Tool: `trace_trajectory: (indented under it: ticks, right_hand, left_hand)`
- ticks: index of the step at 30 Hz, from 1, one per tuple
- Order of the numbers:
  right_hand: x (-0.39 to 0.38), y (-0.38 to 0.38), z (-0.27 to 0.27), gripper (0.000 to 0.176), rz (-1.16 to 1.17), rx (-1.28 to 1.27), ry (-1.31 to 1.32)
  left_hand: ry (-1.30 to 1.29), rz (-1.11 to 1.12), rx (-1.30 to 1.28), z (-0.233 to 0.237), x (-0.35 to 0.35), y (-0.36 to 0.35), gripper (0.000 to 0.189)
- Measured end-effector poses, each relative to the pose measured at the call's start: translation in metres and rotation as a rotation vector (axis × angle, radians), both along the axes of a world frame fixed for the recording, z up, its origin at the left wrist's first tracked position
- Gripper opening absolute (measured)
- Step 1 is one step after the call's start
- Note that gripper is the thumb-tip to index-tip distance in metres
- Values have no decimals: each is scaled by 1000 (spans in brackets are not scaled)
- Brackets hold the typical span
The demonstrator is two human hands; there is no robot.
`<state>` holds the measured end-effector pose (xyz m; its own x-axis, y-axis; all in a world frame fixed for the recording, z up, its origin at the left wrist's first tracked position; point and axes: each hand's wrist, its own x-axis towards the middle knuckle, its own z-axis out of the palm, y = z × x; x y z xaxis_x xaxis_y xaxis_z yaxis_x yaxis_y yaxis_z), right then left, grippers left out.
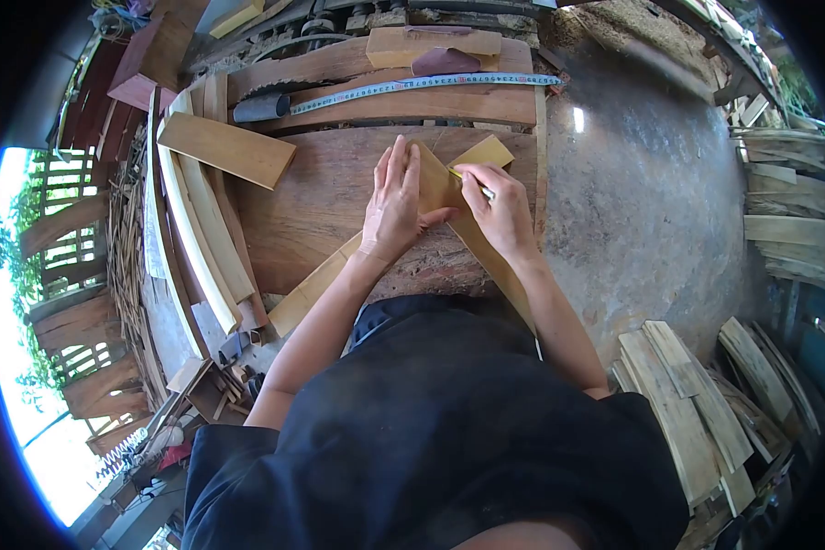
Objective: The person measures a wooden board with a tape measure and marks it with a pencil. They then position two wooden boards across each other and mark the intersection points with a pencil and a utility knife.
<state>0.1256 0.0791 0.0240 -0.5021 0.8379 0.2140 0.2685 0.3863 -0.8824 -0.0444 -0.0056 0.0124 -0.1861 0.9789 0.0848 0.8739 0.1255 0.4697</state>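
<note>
Two narrow wooden boards cross in front of me on the workbench point(312, 170). The upper board point(488, 247) slants from top left towards my body. The lower board point(316, 284) runs the other way, its far end showing beyond my right hand. My left hand point(396, 202) lies along the upper board's left edge near the crossing, fingers stretched out and thumb spread across the wood. In my right hand point(500, 211) is a thin yellow pencil point(455, 172), pinched between thumb and fingers. Its tip is at the upper board's right edge, where the boards cross.
A tape measure point(412, 83) lies extended across the back of the bench, near a wooden block point(385, 48) and a dark reddish piece. A loose board point(227, 149) and long strips point(206, 229) lie to the left. Plank stacks point(678, 394) stand on the floor at right.
</note>
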Motion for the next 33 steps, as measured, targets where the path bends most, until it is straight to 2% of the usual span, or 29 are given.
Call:
trace_trajectory:
  ticks: [5, 8, 12, 18, 23, 28, 33]
  right_hand:
    - [17, -8, 6, 15, 25, 37, -60]
    - [39, -15, 11, 15, 9, -61, -81]
    - [38, -16, 2, 15, -16, 12, -95]
    - [36, -15, 13, 15, -63, -47, -71]
    - [21, -13, 2, 16, -38, -34, 31]
    - [-6, 2, -9, 18, 4, 7, 22]
    - [21, -11, 3, 14, 3, 32, -21]
  left_hand:
    - [-3, 10, 13, 0, 1, 1, 115]
    - [-7, 15, 24, 0, 1, -1, 114]
    - [16, 4, 36, 1, 1, 0, 114]
    - [6, 9, 27, 1, 2, 0, 113]
    - [12, 6, 18, 0, 1, 0, 113]
    - [18, 1, 2, 1, 0, -1, 113]
    - [6, 10, 24, 1, 2, -1, 112]
